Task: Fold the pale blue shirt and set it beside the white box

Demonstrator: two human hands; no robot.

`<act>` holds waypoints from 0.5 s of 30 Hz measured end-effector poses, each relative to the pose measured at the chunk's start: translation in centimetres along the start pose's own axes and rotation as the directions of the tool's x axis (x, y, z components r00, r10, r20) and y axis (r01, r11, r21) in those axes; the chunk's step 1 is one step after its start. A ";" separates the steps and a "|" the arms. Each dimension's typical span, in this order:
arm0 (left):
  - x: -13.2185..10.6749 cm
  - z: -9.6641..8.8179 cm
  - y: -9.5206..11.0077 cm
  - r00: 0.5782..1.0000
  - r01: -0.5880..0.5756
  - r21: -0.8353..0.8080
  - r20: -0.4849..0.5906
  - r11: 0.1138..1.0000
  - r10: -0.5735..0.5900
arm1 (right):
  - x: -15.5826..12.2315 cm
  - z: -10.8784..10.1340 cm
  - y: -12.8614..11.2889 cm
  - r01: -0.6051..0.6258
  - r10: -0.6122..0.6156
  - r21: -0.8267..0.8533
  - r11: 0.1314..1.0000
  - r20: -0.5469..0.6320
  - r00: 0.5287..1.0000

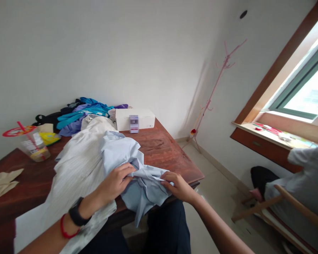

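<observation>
We see the light blue shirt (122,150) crumpled on the tabletop (169,151), on the near side of the white box (135,119), partly over a pale striped shirt (76,169). Our left hand (115,183) has its grip closed on a fold of it. Our right hand (178,186), also nearer than the box, pinches the same cloth. Coloured clothes (79,113) are heaped left of the box.

Soft matt cloth shirt (137,176); glossy reddish wood table (164,148)
</observation>
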State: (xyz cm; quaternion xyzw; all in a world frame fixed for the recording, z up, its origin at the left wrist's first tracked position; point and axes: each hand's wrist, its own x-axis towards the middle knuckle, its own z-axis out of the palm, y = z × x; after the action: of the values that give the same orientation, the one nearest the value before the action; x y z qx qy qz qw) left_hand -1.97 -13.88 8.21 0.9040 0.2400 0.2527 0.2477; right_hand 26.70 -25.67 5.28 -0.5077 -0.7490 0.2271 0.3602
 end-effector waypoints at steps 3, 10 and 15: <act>-1.3 -1.0 0.0 0.981 0.074 -0.118 -0.170 0.990 -0.093 | -0.2 0.3 -0.2 0.004 -0.004 0.056 0.998 -0.003 1.000; -4.1 -8.0 -0.9 0.535 0.008 -0.786 -0.519 0.618 -0.667 | -0.9 2.0 1.4 -0.096 0.100 -0.054 0.994 0.084 0.991; -11.2 -12.0 -3.9 0.350 0.050 -0.770 -0.582 0.636 -0.734 | -1.0 3.0 2.8 -0.088 0.086 -0.135 0.987 -0.018 0.996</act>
State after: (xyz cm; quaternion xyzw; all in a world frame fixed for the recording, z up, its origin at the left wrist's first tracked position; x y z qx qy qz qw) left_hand -18.62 -13.25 11.19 0.4031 0.4565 0.6632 0.4352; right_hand 26.29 -25.44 1.13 -0.5645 -0.7376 0.1883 0.3191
